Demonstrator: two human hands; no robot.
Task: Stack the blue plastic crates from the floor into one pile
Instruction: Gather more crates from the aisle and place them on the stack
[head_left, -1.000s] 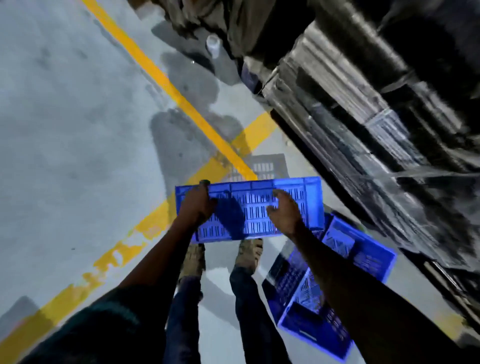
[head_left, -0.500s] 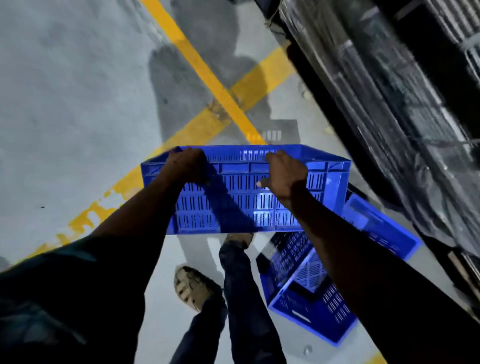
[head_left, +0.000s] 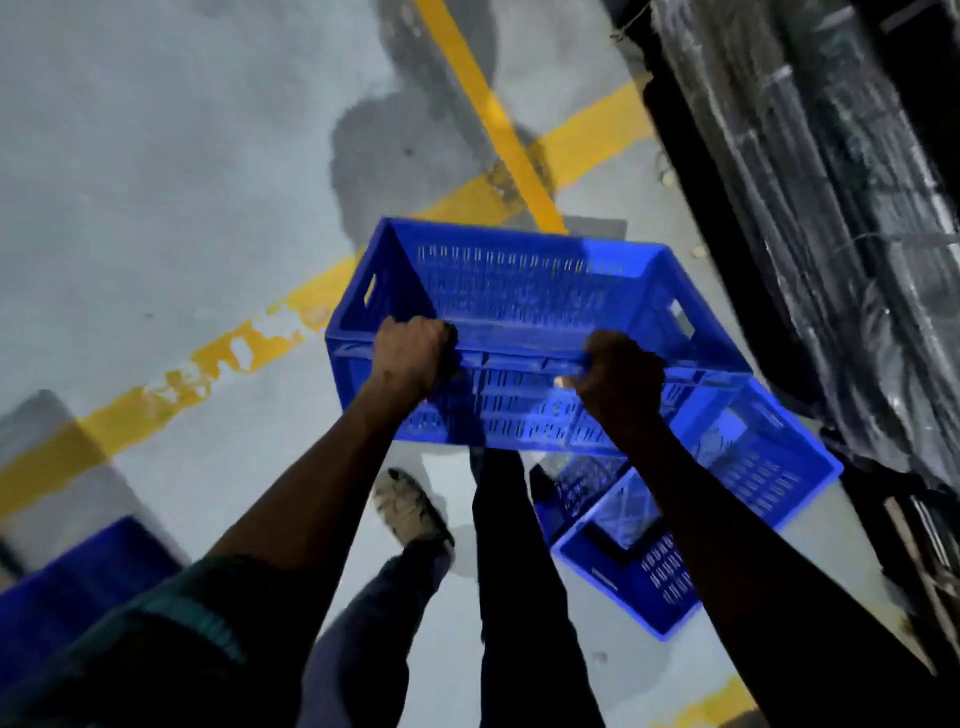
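Observation:
I hold a blue slotted plastic crate (head_left: 524, 291) up in the air in front of me, open side up and level. My left hand (head_left: 410, 358) grips its near rim on the left. My right hand (head_left: 618, 384) grips the same rim on the right. Below it on the floor lies a second blue crate (head_left: 691, 525), askew, partly hidden by my right arm. The corner of a third blue crate (head_left: 78, 587) shows at the lower left, blurred.
The grey concrete floor (head_left: 156, 182) carries crossing yellow lines (head_left: 498, 124). A tall dark stack wrapped in plastic film (head_left: 831, 208) stands close on the right. My legs and sandalled foot (head_left: 410, 509) are under the held crate.
The held crate has tipped from showing its side wall to level with its inside visible. My view has swung left, bringing a third crate in at the lower left. One foot has stepped back.

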